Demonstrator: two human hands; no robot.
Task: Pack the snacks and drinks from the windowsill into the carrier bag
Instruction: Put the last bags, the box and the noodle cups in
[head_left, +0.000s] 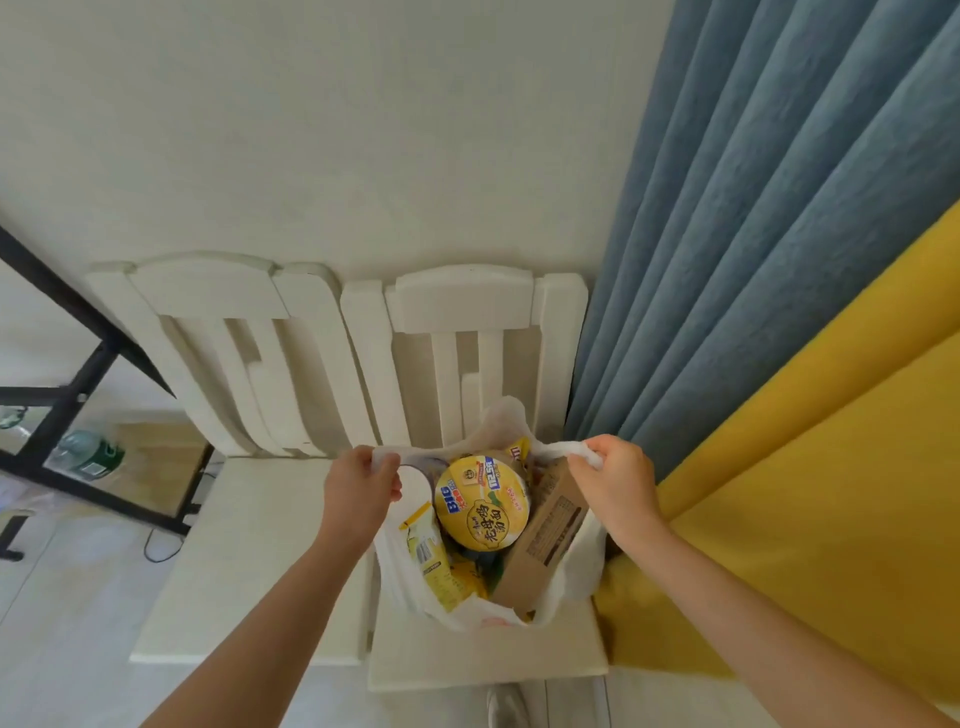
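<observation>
A white plastic carrier bag (574, 582) stands on the seat of a white chair (488, 660). My left hand (358, 488) grips the bag's left handle and my right hand (618, 483) grips the right handle, holding the mouth wide. Inside, a yellow instant noodle bowl (483, 501) lies on top with its lid facing up. A brown cardboard box (545, 540) leans against the bag's right side. Yellow snack packets (436, 566) fill the left and bottom of the bag.
A second white chair (244, 545) stands to the left, both with backs against a pale wall. Blue curtains (753, 260) hang at right above a yellow cushion (805, 493). A black metal frame (72, 395) and a water bottle (88, 452) are at far left.
</observation>
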